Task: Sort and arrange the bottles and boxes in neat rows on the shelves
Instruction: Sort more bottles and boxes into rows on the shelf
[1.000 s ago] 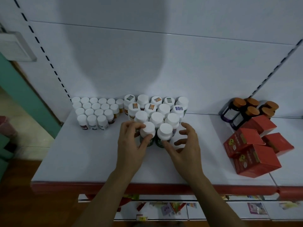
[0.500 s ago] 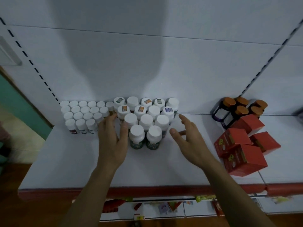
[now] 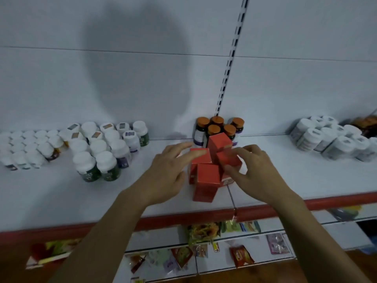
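Left hand (image 3: 169,172), grip wide, presses the red boxes (image 3: 206,176); right hand (image 3: 257,172) pinches one, half hiding it.

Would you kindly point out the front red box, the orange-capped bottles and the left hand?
front red box (image 3: 208,174): head view, its top face.
orange-capped bottles (image 3: 214,129): head view, a front bottle's cap.
left hand (image 3: 166,173): head view, back of the hand.

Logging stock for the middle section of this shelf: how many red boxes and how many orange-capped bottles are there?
red boxes: 4
orange-capped bottles: 5
Total: 9
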